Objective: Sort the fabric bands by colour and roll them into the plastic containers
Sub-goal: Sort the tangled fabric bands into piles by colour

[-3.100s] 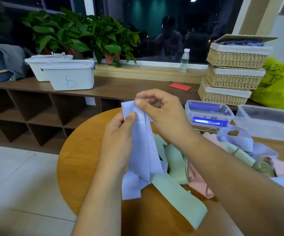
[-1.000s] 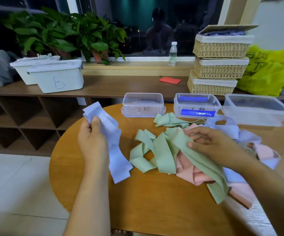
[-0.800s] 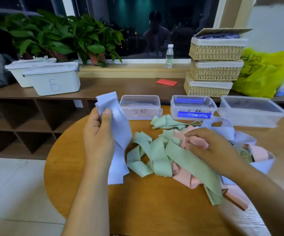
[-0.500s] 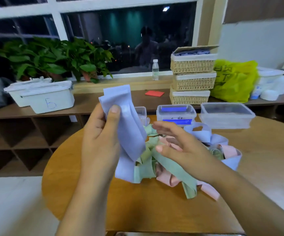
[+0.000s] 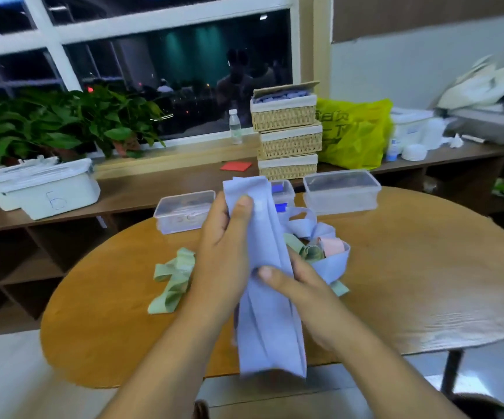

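- Gripping the long pale lavender fabric bands (image 5: 270, 328) near the top with the left hand (image 5: 225, 252), thumb pressed flat on the front.
- Pinching the same bunch lower down with the right hand (image 5: 297, 287), thumb laid across the cloth.
- Hanging upright over the near rim of the round wooden table (image 5: 410, 267), with loose tails dropping below that rim.
- Best to square up the top ends first, then draw the right hand down to flatten the layers (creased along the lower length) before starting a tight roll.
- Probably bound for one of the clear rectangular plastic containers (image 5: 184, 219) along the far rim; no telling which for which colour.
- Plenty of bare wood to the right for rolling.
- Less room ahead, given the tangled heap of lavender, green and pink bands (image 5: 320, 249) just behind the hands and a stray sage-green band (image 5: 172, 279) to the left.
- Worth lifting the tails clear before laying down: likely to snag on the near rim.
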Action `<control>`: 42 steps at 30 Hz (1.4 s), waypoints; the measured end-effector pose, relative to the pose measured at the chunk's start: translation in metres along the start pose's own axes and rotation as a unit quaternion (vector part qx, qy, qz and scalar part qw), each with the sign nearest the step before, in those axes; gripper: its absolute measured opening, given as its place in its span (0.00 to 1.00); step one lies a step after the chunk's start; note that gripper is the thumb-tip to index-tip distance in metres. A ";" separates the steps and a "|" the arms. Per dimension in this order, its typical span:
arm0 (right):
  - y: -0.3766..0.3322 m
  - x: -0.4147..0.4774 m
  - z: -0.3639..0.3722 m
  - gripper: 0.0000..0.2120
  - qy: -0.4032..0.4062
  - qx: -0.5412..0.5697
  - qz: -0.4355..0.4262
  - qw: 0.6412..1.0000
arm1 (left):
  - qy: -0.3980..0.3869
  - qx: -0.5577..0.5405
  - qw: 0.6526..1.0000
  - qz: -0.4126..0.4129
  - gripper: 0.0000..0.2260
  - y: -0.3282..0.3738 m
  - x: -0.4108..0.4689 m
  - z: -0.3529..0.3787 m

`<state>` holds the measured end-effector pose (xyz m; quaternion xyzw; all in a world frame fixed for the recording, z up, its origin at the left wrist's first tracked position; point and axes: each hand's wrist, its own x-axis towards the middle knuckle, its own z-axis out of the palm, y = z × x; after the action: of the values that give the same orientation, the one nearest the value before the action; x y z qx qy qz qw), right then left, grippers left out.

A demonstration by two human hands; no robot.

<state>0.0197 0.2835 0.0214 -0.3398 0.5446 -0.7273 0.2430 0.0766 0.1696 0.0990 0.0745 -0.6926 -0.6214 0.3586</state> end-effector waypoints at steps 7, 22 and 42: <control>0.016 0.001 -0.042 0.18 0.026 -0.070 -0.036 0.997 | 0.049 -0.094 0.990 -0.097 0.34 -0.035 0.004 0.039; 0.046 -0.001 -0.084 0.19 -0.015 -0.078 0.013 0.997 | -0.056 -0.187 0.973 -0.121 0.09 -0.033 0.024 0.057; 0.040 -0.005 -0.084 0.18 -0.096 -0.096 0.076 0.988 | -0.068 -0.186 0.972 -0.127 0.11 -0.028 0.037 0.067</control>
<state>-0.0417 0.3285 -0.0331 -0.3876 0.6100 -0.6150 0.3154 0.0007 0.1974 0.0904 0.0518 -0.5725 -0.7834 0.2363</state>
